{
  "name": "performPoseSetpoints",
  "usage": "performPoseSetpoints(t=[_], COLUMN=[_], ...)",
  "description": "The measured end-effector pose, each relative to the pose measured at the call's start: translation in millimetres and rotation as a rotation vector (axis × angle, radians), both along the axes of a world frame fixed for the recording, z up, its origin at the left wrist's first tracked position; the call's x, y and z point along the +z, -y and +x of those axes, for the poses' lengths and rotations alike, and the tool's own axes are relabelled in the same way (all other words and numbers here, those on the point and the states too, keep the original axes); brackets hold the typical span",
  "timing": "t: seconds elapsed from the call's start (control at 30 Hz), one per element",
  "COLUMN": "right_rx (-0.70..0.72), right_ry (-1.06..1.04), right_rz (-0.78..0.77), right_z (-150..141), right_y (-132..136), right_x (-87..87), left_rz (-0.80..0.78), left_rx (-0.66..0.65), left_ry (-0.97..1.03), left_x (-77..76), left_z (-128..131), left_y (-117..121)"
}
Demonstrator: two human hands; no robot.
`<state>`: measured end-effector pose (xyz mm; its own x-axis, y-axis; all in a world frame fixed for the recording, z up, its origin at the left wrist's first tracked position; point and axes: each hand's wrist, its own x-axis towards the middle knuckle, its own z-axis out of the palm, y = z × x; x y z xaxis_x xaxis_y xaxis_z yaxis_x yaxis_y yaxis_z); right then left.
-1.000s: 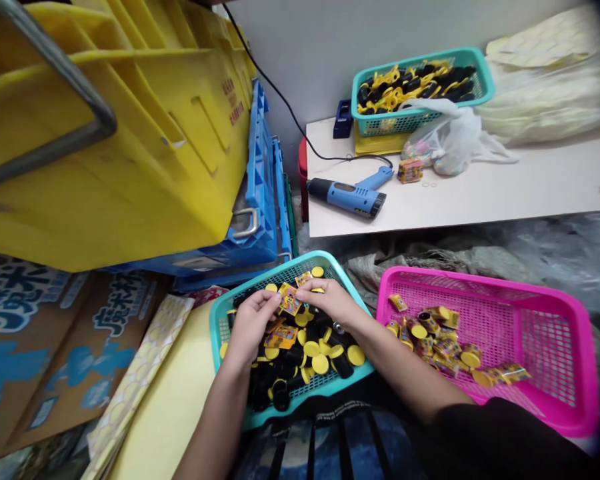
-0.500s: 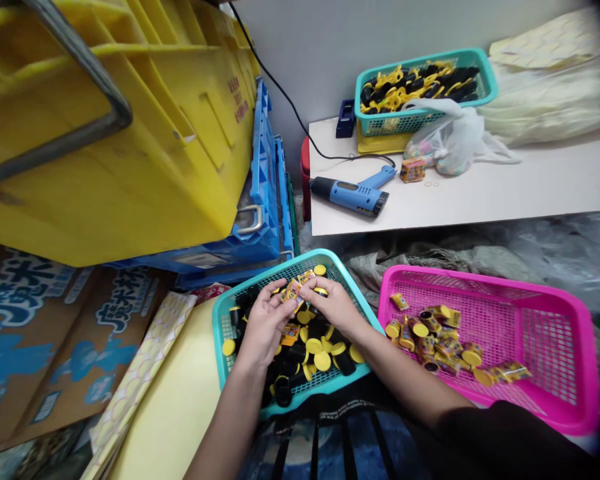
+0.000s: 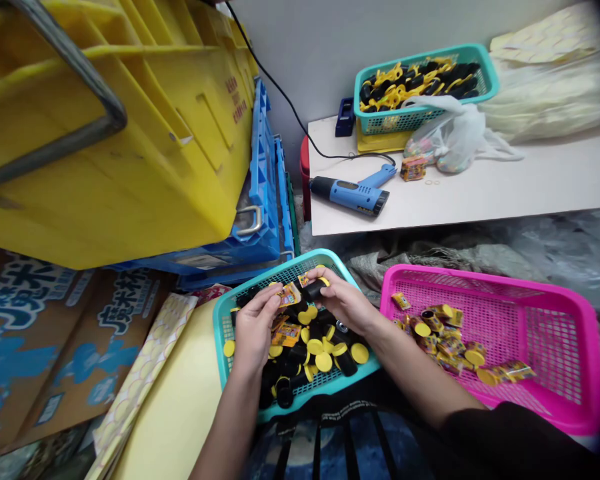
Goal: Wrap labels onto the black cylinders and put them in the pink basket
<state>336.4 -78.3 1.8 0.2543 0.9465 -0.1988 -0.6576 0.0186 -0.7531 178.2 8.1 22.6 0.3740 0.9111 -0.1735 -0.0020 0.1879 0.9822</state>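
Note:
My left hand (image 3: 254, 327) pinches a small orange printed wrapper sleeve (image 3: 290, 294) between thumb and fingers. A black cylinder with a yellow cap (image 3: 314, 289) is in my right hand (image 3: 347, 303), lying sideways, with a bit of orange printed film beside its far end. Both hands are above a turquoise basket (image 3: 218, 347), with the sleeve and the cylinder a small gap apart. Beneath them lie many black cylinders with yellow caps (image 3: 347, 360) and some loose orange sleeves (image 3: 287, 333).
A pink basket (image 3: 545, 287) at right holds wrapped cylinders (image 3: 450, 343). On the white table (image 3: 460, 200) are a blue heat gun (image 3: 353, 195), a second turquoise basket (image 3: 487, 77) and a tied plastic bag (image 3: 457, 133). Yellow crates (image 3: 180, 167) rise at left above printed cardboard (image 3: 80, 333).
My right hand has moved slightly right, away from the left, and a black cylinder now shows in its fingers. The left hand has shifted slightly left, still with a sleeve.

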Motion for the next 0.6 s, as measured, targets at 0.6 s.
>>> performPoseSetpoints(t=[0.6], right_rx=[-0.014], right_ry=[0.385], right_rz=[-0.010], right_z=[5], right_y=[2], right_x=[-4.1], left_rz=[0.187], left_rx=[-0.117], left_ry=[-0.087], left_x=[3.5], left_z=[-2], left_y=[-2])
